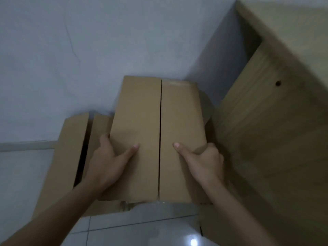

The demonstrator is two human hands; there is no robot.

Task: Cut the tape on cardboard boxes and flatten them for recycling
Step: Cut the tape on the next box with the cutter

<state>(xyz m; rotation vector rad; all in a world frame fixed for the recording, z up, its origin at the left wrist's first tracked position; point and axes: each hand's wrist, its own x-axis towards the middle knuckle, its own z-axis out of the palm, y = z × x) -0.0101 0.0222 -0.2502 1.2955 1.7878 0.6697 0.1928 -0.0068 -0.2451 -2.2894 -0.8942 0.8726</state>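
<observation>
A tall brown cardboard box fills the middle of the head view, its two top flaps meeting along a dark open seam. My left hand grips its left edge, thumb laid across the left flap, fingers hidden behind the side. My right hand grips the right edge the same way, thumb on the right flap. A patch of clear tape shows at the far end of the right flap. No cutting tool is in view.
More cardboard with a dark gap lies left of and under the box. A light wooden cabinet stands close on the right. A pale wall rises behind. Glossy white floor tiles lie in front.
</observation>
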